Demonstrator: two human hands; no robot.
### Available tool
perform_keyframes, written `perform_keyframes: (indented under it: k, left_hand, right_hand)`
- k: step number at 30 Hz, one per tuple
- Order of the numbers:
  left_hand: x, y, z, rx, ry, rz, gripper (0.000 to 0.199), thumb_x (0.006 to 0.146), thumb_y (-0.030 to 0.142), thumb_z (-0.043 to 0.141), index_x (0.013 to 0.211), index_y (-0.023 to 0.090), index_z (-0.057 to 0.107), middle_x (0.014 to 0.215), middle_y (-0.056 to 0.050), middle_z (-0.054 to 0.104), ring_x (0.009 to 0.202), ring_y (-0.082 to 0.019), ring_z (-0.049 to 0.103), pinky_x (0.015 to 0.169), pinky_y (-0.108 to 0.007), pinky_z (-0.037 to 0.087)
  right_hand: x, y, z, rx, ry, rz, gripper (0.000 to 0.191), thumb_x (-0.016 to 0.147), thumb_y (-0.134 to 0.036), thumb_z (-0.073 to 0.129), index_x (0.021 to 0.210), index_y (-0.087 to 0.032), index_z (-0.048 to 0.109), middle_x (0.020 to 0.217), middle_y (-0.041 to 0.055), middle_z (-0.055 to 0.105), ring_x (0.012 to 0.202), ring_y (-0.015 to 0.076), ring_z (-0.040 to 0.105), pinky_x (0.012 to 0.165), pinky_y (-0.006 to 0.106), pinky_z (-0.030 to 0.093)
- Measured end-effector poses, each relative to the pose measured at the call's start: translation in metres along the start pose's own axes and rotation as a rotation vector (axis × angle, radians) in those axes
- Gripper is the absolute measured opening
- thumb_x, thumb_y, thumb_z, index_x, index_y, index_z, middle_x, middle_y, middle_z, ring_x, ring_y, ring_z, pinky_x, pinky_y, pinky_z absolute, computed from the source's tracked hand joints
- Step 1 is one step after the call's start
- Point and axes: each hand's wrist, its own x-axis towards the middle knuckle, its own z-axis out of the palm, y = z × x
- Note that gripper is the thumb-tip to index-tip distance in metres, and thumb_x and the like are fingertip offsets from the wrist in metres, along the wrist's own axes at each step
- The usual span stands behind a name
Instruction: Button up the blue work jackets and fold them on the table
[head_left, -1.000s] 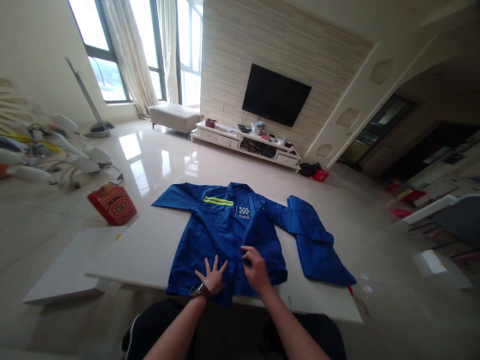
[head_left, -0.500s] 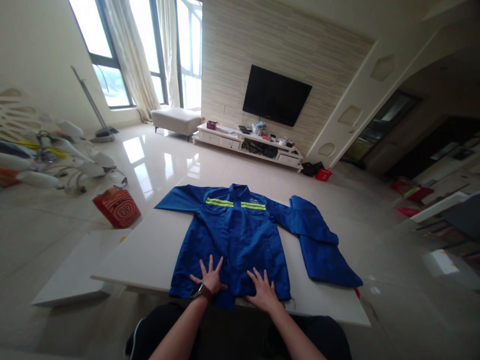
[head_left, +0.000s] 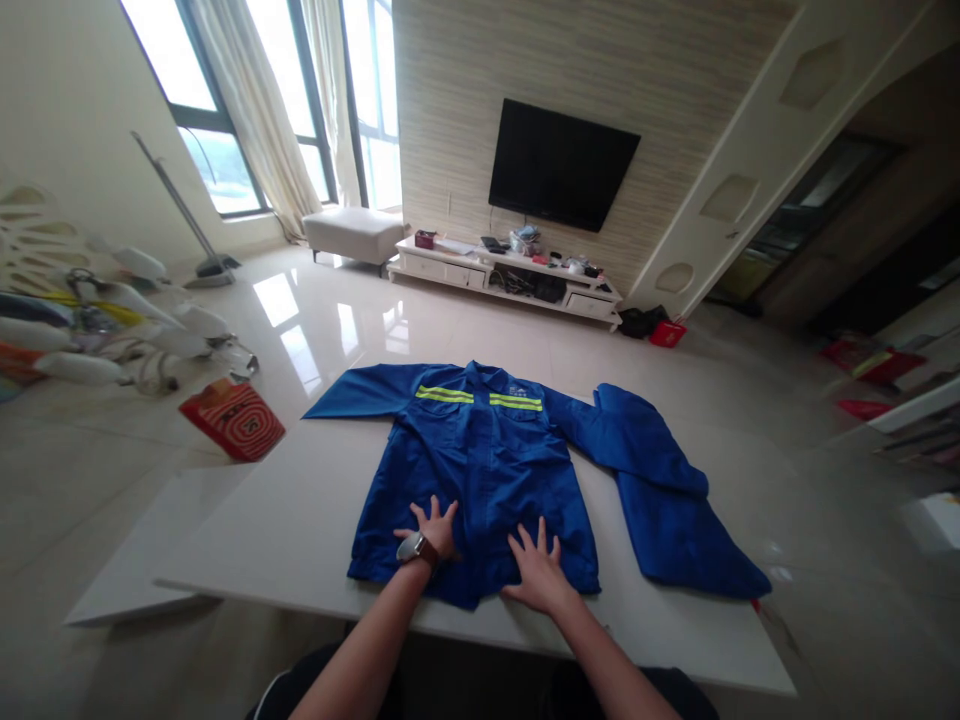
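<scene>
A blue jacket [head_left: 480,470] with yellow-green reflective stripes lies front side up on the white table [head_left: 277,520], its collar pointing away from me. My left hand [head_left: 433,532], with a watch on the wrist, rests on the jacket's lower left front, fingers spread. Fingers also spread, my right hand [head_left: 538,568] presses on the lower right front near the hem. One sleeve reaches out to the left. The right sleeve meets a folded blue garment [head_left: 667,500] at the table's right side and partly overlaps it.
A red patterned bag [head_left: 234,420] stands beyond the table's left edge, near a lower white surface [head_left: 135,555]. Farther off are a low white cabinet [head_left: 442,268] with small items, a wall television [head_left: 564,165] and a grey-white bench [head_left: 354,232].
My left hand has moved slightly up the jacket, and the bottom of its front placket lies flatter, nearer the table edge. Both hands stay spread. The camera view has shifted a little.
</scene>
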Motion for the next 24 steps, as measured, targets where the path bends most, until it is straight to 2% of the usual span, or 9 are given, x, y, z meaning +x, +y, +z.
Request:
perform_keyframes:
  k: [4,6,9,11,13,16,19,22,24]
  left_hand:
    - [-0.006,0.02,-0.023,0.031,0.127,0.048,0.08,0.074,0.028,0.077,0.149,0.029,0.048,0.159,-0.019,0.04,0.144,-0.043,0.037,0.103,-0.075,0.037]
    - [-0.009,0.027,-0.029,0.052,0.142,0.105,0.063,0.08,0.022,0.068,0.141,0.024,0.054,0.148,-0.019,0.05,0.136,-0.039,0.045,0.101,-0.067,0.043]
    - [-0.008,0.031,-0.036,0.035,0.088,0.206,0.045,0.086,0.025,0.062,0.131,0.024,0.061,0.138,-0.017,0.057,0.13,-0.037,0.05,0.1,-0.059,0.046]
    - [-0.003,0.032,-0.04,-0.052,0.052,0.24,0.036,0.089,0.03,0.059,0.124,0.025,0.064,0.133,-0.015,0.06,0.126,-0.035,0.054,0.1,-0.054,0.047]
    - [0.002,0.035,-0.044,-0.215,0.001,0.292,0.031,0.091,0.032,0.056,0.119,0.023,0.066,0.124,-0.012,0.066,0.117,-0.03,0.061,0.098,-0.045,0.049]
    - [-0.001,0.051,-0.05,-0.566,-0.153,0.371,0.036,0.095,0.041,0.049,0.12,0.019,0.065,0.104,-0.008,0.071,0.093,-0.022,0.067,0.08,-0.032,0.053]
    - [-0.014,0.071,-0.055,-0.85,-0.227,0.418,0.047,0.093,0.052,0.052,0.123,0.017,0.062,0.098,-0.005,0.071,0.082,-0.018,0.065,0.066,-0.026,0.051]
    - [-0.023,0.079,-0.056,-0.981,-0.188,0.484,0.045,0.09,0.048,0.058,0.123,0.018,0.061,0.103,-0.005,0.07,0.085,-0.016,0.064,0.068,-0.024,0.05]
    - [-0.023,0.075,-0.053,-0.96,-0.139,0.486,0.042,0.089,0.048,0.059,0.119,0.018,0.06,0.101,-0.004,0.069,0.086,-0.017,0.066,0.069,-0.025,0.051]
  right_hand:
    - [0.015,-0.026,0.006,-0.016,0.054,-0.255,0.119,0.072,-0.068,0.075,0.166,-0.016,0.022,0.173,0.0182,0.013,0.159,0.042,-0.005,0.123,0.062,0.014]
    - [0.018,-0.04,0.012,0.0,0.064,-0.281,0.121,0.073,-0.07,0.075,0.165,-0.013,0.022,0.172,0.0222,0.012,0.159,0.0422,0.0,0.122,0.06,0.018]
    - [0.015,-0.051,0.007,0.049,0.096,-0.256,0.099,0.084,-0.062,0.069,0.161,-0.01,0.034,0.17,0.0247,0.017,0.158,0.0418,0.007,0.12,0.058,0.024]
    - [0.011,-0.05,-0.009,0.109,0.112,-0.295,0.067,0.091,-0.051,0.065,0.147,-0.015,0.054,0.167,0.0205,0.03,0.157,0.0405,0.014,0.117,0.057,0.029]
    - [0.01,-0.044,-0.028,0.19,0.146,-0.332,0.032,0.096,-0.037,0.058,0.121,-0.021,0.071,0.155,0.0131,0.051,0.151,0.035,0.03,0.113,0.05,0.035]
    - [0.014,-0.031,-0.048,0.34,0.228,-0.279,0.021,0.097,-0.025,0.054,0.094,-0.022,0.075,0.121,0.0075,0.071,0.121,0.0239,0.057,0.101,0.037,0.043]
    - [0.019,-0.019,-0.056,0.475,0.348,-0.172,0.018,0.095,-0.022,0.054,0.094,-0.019,0.071,0.104,0.0072,0.073,0.102,0.0207,0.063,0.091,0.031,0.046]
    - [0.016,-0.01,-0.059,0.535,0.427,-0.164,0.016,0.095,-0.021,0.051,0.092,-0.019,0.066,0.095,0.0057,0.07,0.092,0.0189,0.063,0.083,0.028,0.046]
    - [0.009,-0.007,-0.059,0.501,0.404,-0.204,0.015,0.094,-0.019,0.051,0.085,-0.019,0.063,0.089,0.0042,0.068,0.086,0.018,0.062,0.079,0.028,0.044]
